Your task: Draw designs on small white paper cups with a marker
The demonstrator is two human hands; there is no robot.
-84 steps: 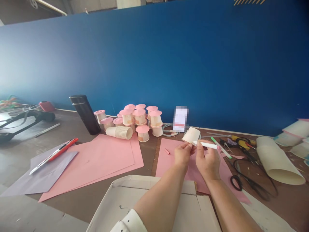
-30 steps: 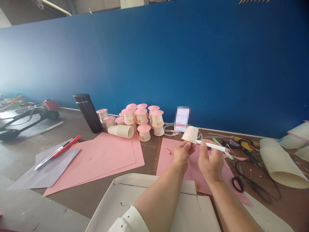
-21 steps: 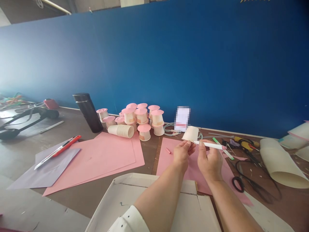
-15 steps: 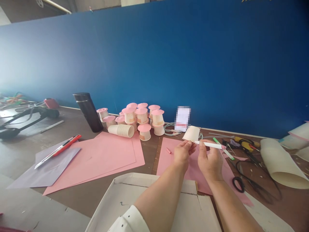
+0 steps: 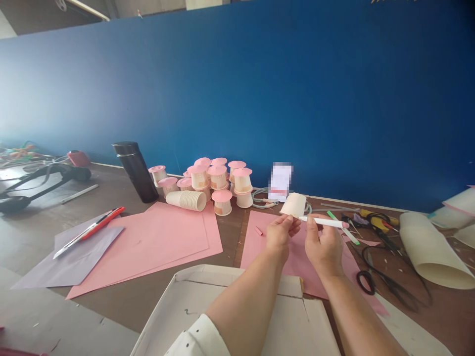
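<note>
My left hand (image 5: pixel 279 233) is closed, its fingers pinching the lower edge of a white paper cup (image 5: pixel 294 204). The cup has its wide end toward me. In my right hand (image 5: pixel 325 247) is a white marker (image 5: pixel 326 223) with a pink end, its tip pointing left at the cup's rim; whether it touches I cannot tell. A small pink cap (image 5: pixel 259 231) lies on the pink paper (image 5: pixel 256 247) under my hands.
Several paper cups with pink discs on top (image 5: pixel 221 201) stand by the blue partition (image 5: pixel 237 89). Beside them lie nested cups (image 5: pixel 186 201) and a black bottle (image 5: pixel 135 173). A red cutter (image 5: pixel 96 227) rests at left; scissors (image 5: pixel 393 282) and large cups (image 5: pixel 432 249) are at right.
Almost nothing differs. Both hands stay on the cup and marker, with only a tiny shift of the cup and the right hand.
</note>
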